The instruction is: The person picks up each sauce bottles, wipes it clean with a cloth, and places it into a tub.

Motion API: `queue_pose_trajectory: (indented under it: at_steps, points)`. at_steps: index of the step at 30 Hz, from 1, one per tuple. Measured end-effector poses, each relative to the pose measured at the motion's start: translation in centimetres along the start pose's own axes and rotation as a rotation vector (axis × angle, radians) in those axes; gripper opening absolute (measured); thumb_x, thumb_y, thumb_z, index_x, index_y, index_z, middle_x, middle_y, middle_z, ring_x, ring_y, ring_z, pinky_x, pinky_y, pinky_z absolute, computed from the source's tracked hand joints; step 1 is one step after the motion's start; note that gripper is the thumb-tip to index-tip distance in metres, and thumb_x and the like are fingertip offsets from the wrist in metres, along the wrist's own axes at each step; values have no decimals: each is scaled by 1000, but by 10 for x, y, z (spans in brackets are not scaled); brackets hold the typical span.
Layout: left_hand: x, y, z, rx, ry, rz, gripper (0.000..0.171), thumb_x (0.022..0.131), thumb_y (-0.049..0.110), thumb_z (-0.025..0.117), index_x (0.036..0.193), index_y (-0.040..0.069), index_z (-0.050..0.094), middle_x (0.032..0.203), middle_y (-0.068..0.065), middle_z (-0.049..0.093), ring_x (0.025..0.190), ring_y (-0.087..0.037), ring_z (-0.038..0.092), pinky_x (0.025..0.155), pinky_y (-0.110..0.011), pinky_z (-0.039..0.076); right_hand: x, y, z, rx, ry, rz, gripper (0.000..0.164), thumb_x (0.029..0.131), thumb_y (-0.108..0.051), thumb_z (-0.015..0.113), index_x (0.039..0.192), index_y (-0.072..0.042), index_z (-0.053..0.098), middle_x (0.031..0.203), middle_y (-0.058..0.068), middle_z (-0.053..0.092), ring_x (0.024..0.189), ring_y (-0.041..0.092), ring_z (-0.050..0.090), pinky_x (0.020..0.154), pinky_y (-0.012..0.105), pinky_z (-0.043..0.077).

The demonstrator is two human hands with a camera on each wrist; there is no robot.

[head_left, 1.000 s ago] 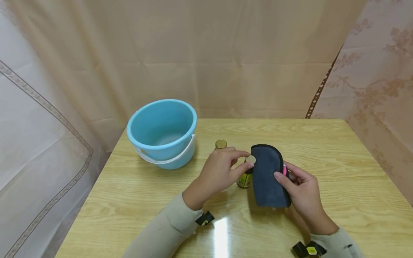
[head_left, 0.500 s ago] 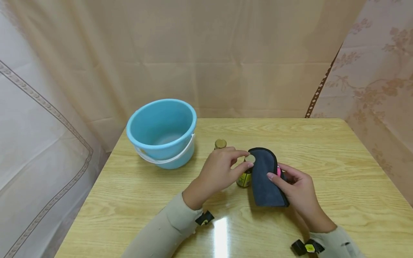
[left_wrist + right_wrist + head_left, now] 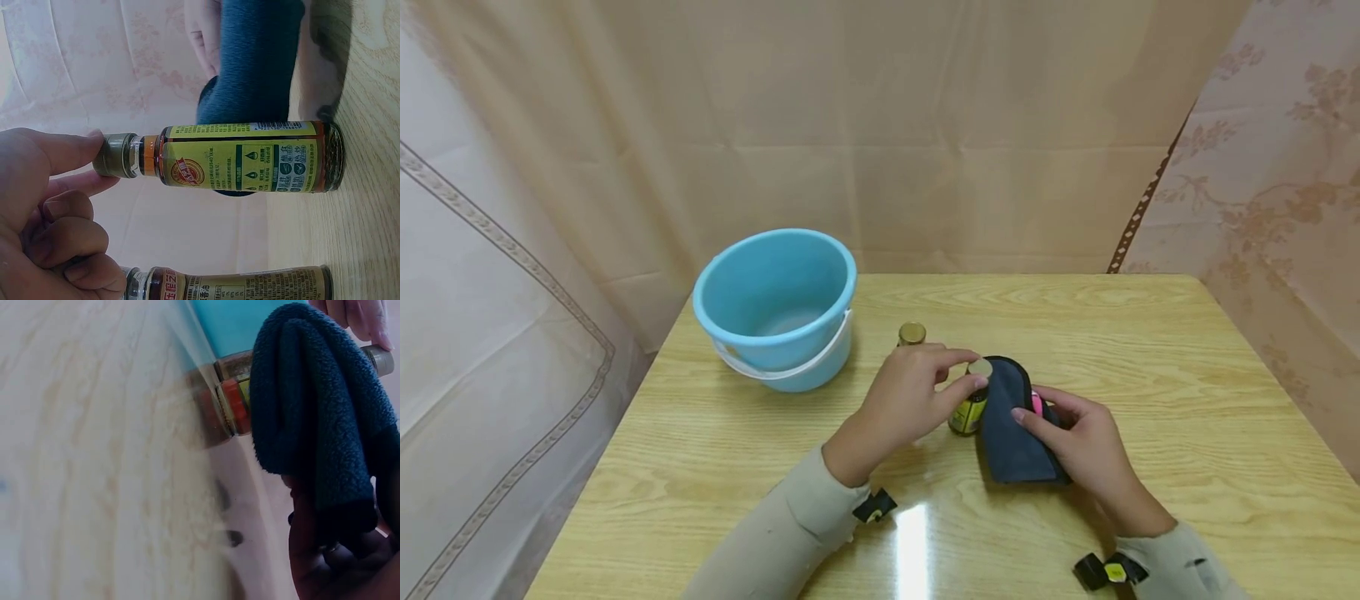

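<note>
On the surface (image 3: 1210, 400), the yellow-labelled bottle (image 3: 967, 419) stands upright, its cap (image 3: 981, 367) pinched by fingers (image 3: 955, 357) of the left hand (image 3: 910, 390), but might tip if the blue cloth (image 3: 1006, 437) gripped by the right hand (image 3: 1093, 446) shoves it.

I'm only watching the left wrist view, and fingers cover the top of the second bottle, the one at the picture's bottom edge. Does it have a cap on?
Observer: Yes. The head view shows a gold-coloured cap on the second bottle.
Operator: Fancy that! And is anything tucked by the dark blue fabric, on the side I don't see?
Observer: A small patch of bright pink shows at its edge, beside the right hand; I can't tell what it belongs to.
</note>
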State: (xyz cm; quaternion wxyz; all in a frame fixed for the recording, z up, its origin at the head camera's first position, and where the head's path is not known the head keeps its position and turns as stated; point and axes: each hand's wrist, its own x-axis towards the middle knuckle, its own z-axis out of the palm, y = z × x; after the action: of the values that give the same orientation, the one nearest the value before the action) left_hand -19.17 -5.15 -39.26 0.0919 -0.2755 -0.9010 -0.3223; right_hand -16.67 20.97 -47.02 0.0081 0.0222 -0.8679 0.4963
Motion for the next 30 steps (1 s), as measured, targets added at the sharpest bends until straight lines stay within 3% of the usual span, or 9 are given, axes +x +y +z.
queue_pose_trajectory:
  at_steps: [3, 9, 15, 22, 30]
  points:
    - [0, -1, -1, 10, -3, 0, 38, 100, 48, 65, 126, 22, 76, 99, 10, 74, 75, -8, 59, 64, -20, 45, 1, -1, 0, -37, -13, 16, 50, 91, -47, 79, 131, -18, 73, 119, 11, 75, 87, 7, 71, 68, 26, 58]
    - [0, -2, -2, 20, 0, 4, 38, 101, 49, 64, 127, 23, 75, 100, 11, 74, 75, -6, 58, 64, -20, 45, 3, 0, 1, -149, -17, 12, 55, 89, -52, 79, 131, -17, 73, 122, 12, 75, 99, 18, 72, 73, 24, 57]
    - [-1, -2, -1, 17, -10, 6, 40, 102, 49, 63, 129, 22, 75, 95, 12, 70, 75, -10, 60, 63, -20, 44, 3, 2, 2, -232, -15, 3, 59, 88, -56, 77, 133, -18, 72, 127, 13, 73, 114, 30, 70, 85, 40, 59]
    - [-3, -3, -2, 25, 19, 5, 39, 101, 48, 64, 129, 22, 75, 98, 10, 71, 75, -6, 58, 64, -20, 45, 5, 1, 3, -194, -23, -8, 57, 88, -56, 78, 132, -20, 73, 128, 12, 73, 113, 27, 71, 80, 22, 55]
    - [-3, -1, 1, 41, 26, 0, 46, 98, 55, 65, 129, 22, 74, 102, 9, 73, 77, -5, 57, 65, -19, 45, 2, 3, 1, -182, -7, 11, 57, 88, -55, 78, 132, -20, 73, 130, 12, 72, 118, 30, 69, 82, 23, 54]
